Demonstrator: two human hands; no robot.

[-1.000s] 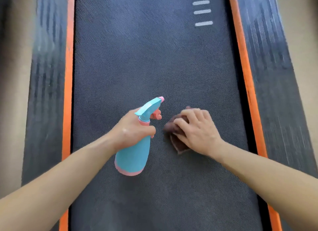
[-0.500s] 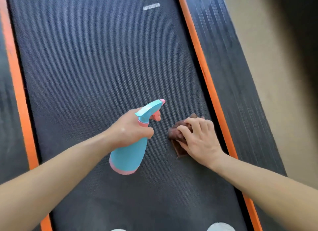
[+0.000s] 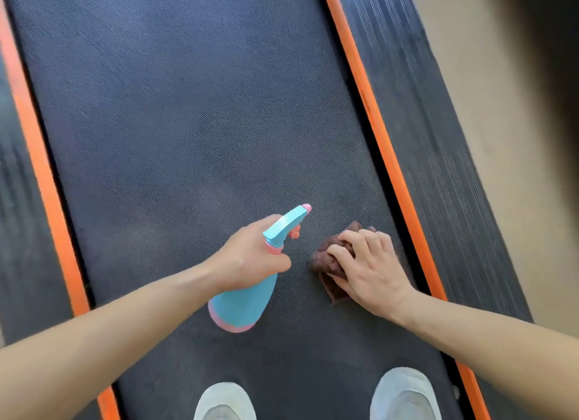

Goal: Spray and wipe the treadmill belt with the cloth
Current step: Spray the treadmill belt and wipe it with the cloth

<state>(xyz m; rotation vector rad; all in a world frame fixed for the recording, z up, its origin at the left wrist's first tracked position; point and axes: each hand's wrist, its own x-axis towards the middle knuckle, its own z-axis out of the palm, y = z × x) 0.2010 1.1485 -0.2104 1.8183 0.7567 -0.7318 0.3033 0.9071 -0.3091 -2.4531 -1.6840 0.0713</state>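
Head view: the left hand (image 3: pixel 250 258) wraps its fingers round the turquoise, pink-trimmed plastic spray bottle (image 3: pixel 241 305) above the dark textured treadmill belt (image 3: pixel 203 122). Just right of the bottle, the right hand (image 3: pixel 374 274) clamps curled fingers on a crumpled brown cloth (image 3: pixel 324 260) lying on the belt. Bunched so small, the cloth may miss patches.

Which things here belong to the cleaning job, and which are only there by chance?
For the job:
- bottle, gripped by the left hand
- cloth, held on the belt by the right hand

Only there:
- orange strip
- side rail
- shoes
- floor
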